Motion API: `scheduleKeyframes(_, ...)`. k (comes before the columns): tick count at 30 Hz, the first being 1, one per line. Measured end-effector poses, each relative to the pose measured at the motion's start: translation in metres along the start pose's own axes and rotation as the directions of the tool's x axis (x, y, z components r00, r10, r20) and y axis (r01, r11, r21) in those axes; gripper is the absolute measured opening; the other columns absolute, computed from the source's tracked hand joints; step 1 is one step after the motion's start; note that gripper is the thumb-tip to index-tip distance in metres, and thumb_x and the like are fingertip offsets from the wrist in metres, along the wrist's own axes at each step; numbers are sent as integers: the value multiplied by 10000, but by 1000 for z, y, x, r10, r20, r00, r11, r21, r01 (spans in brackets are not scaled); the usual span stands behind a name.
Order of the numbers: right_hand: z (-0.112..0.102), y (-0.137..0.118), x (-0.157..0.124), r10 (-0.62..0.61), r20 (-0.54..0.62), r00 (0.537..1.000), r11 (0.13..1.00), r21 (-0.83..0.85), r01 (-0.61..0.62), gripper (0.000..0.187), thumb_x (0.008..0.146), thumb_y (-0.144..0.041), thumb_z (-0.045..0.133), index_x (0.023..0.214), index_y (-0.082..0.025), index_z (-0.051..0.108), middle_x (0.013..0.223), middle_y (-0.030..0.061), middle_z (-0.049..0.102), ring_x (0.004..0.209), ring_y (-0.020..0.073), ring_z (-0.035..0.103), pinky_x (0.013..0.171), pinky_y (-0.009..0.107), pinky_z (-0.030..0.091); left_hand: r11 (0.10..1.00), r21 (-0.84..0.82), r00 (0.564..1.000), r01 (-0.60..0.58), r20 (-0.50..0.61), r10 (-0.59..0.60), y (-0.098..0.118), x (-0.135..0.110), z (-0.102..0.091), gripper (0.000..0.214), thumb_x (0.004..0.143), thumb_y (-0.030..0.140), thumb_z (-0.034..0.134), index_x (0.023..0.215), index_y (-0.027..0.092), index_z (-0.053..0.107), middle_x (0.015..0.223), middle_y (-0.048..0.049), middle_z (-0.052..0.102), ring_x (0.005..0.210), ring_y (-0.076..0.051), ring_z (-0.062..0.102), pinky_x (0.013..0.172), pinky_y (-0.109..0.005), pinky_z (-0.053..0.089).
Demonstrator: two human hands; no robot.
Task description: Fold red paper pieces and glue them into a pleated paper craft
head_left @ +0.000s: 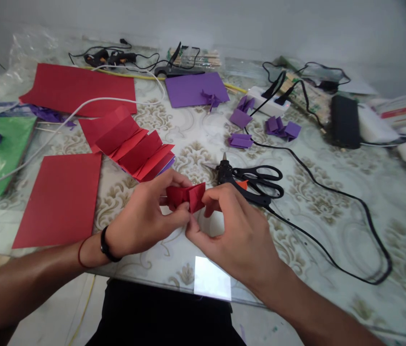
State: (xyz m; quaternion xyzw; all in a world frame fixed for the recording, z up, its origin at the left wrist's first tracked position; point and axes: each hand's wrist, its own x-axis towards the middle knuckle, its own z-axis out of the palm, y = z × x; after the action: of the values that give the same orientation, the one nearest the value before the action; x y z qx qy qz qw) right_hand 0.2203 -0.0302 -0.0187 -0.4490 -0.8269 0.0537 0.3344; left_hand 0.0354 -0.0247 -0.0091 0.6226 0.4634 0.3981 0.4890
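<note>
Between my two hands, over the front middle of the table, is a small folded red paper piece (196, 196). My left hand (152, 209) pinches its left side between thumb and fingers. At its right edge, my right hand (237, 230) has curled fingers and thumb closed on the paper. Just behind the left hand lies a row of folded red paper strips (134, 146). Beyond the right hand a black glue gun (226, 170) rests beside black-handled scissors (264, 180), partly overlapping them.
Red sheets (60, 197) and a green pack (4, 154) lie left. Folded purple pieces (240, 140) sit near a white power strip (267, 101). A black cord (368, 216) loops across the right. A purple sheet (188, 91) lies at the back.
</note>
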Motion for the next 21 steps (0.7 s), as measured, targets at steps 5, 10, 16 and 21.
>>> scheduleKeyframes(5,1,1,-1,88,35,996,993,81,-90,233,920,-239,645,1113,-238,514,976,51,671,798,222,708,622,349,598,998,49,1000,-26,-16,27,0,0,-1,213,847,102,660,1042,186,637,902,2,726,815,-150,714,783,-290,616)
scheduleKeyframes(10,-2,3,0,197,137,971,936,268,-228,395,897,-185,644,1277,-203,537,1170,102,677,927,222,731,722,356,672,997,59,999,-47,-8,48,0,0,-1,236,849,77,664,1049,196,628,922,9,746,823,-139,730,795,-272,613)
scheduleKeyframes(16,-6,11,5,245,257,935,876,355,-327,550,844,-134,583,1389,-173,521,1267,138,700,1030,239,758,765,353,687,989,130,997,-68,50,62,-3,0,-1,259,874,130,633,1124,196,612,994,-21,753,914,-178,737,805,-308,607)
scheduleKeyframes(21,0,13,6,244,231,942,893,326,-311,489,878,-114,560,1364,-168,579,1166,101,759,851,207,789,714,330,659,964,243,989,-106,127,77,-3,-2,-2,328,848,104,562,1162,187,606,992,-26,733,883,-182,712,795,-337,583)
